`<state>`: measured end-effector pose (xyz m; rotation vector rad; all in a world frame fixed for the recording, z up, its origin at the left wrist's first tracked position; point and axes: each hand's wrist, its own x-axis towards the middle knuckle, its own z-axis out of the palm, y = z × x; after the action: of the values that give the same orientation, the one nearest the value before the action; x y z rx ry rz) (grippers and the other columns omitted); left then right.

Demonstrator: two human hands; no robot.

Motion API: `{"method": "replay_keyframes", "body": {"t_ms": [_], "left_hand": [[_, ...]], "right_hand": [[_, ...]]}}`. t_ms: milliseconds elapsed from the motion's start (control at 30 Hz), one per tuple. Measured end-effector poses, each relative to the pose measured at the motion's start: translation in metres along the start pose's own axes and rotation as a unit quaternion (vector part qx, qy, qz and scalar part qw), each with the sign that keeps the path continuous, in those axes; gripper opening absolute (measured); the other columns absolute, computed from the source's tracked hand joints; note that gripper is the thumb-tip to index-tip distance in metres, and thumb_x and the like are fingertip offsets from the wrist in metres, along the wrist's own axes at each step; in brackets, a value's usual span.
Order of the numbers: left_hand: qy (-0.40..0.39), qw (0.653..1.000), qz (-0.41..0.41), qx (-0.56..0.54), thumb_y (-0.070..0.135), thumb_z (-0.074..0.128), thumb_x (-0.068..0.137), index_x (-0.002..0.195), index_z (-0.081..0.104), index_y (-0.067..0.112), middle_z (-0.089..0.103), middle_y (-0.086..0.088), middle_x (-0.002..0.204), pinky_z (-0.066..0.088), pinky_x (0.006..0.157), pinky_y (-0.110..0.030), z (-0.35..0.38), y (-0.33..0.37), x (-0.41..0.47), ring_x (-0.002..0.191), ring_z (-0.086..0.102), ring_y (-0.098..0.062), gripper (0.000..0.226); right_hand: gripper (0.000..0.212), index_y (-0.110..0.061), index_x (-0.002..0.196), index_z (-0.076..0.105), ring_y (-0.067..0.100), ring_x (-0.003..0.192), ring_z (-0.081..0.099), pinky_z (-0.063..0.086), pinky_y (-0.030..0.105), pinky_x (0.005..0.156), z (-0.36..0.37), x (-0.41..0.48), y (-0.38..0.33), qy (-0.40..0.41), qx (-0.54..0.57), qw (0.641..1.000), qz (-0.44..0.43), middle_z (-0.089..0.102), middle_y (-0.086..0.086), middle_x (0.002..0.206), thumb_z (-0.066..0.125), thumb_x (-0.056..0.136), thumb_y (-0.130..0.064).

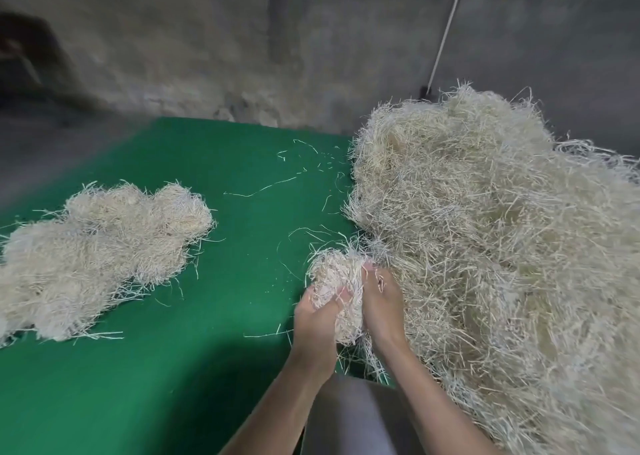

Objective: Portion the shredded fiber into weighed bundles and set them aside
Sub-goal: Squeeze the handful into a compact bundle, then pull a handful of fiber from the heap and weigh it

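Grip: both hands wrapped round one handful (337, 281) of shredded fiber. The left hand (313, 319) curls on its lower left side with the thumb pressed into the strands. The right hand (382, 309) clasps the right side, fingertips mostly buried.
Green table (207, 368): covers the lower left and centre of the frame and carries everything.
Main heap (502, 229): fills the right half of the frame, rising toward the upper right. Its lower left edge touches the handful, with strands tangled across.
Set-aside bundles (97, 247): a clumped mass at middle left, well apart from the hands. Cannot tell one bundle from the next.
Stray strands (263, 188): thin scatter on the green between heap and bundles.
Scale: none in view.
Step in hand: judged to be drawing a portion off the heap and gathering it. Weighing not yet done.
Next move calls for: parting the trailing strands from the heap, then packing the portion tight so it does not shed on the way. Where it gets weighed is not shown.
Hand pose: both forearms enter from the bottom edge and converge at lower centre. Palms face each other across the handful, close above the table.
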<state>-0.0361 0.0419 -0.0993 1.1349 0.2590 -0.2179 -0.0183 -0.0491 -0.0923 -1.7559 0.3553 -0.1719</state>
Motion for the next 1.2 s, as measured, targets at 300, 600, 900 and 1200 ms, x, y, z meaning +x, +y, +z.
{"method": "replay_keyframes", "body": {"t_ms": [300,600,900,1200], "left_hand": [[0.178,0.974,0.031,0.138,0.024,0.055,0.092,0.134,0.046,0.016,0.054,-0.004,0.130,0.038,0.105,-0.044,-0.072,0.036,0.016,0.118,0.052,-0.022,0.043],[0.180,0.980,0.060,-0.059,-0.005,0.060,0.080,0.107,0.058,0.015,0.071,-0.012,0.098,0.057,0.057,-0.031,-0.240,0.078,0.039,0.079,0.071,-0.024,0.033],[0.223,0.915,0.079,0.326,-0.005,0.058,0.083,0.097,0.053,0.017,0.059,-0.001,0.077,0.050,0.051,-0.014,-0.366,0.093,0.115,0.060,0.057,-0.014,0.027],[0.361,0.678,0.220,0.601,0.021,0.060,0.085,0.129,0.055,0.020,0.054,-0.009,0.124,0.044,0.096,-0.051,-0.358,0.081,0.104,0.114,0.051,-0.032,0.045]], "right_hand": [[0.069,-0.002,0.143,0.027,0.022,0.095,0.063,0.051,0.043,0.090,0.087,-0.006,-0.009,-0.126,-0.175,0.976,-0.021,0.063,0.012,0.105,0.045,0.094,-0.048],[0.022,-0.021,0.114,0.056,0.018,0.098,0.060,0.049,0.040,0.094,0.198,-0.009,0.008,-0.228,0.057,0.964,0.124,0.062,-0.003,0.108,0.055,0.094,-0.027],[0.055,-0.026,0.144,0.026,0.021,0.141,0.014,0.027,0.034,0.114,0.250,-0.025,0.072,-0.378,-0.507,0.757,-0.161,0.012,-0.001,0.154,0.047,0.094,-0.036],[0.064,-0.026,0.146,0.015,0.023,0.140,0.010,0.031,0.032,0.112,0.252,-0.021,0.076,-0.389,-0.558,0.706,-0.197,0.006,-0.002,0.154,0.046,0.092,-0.040]]}}
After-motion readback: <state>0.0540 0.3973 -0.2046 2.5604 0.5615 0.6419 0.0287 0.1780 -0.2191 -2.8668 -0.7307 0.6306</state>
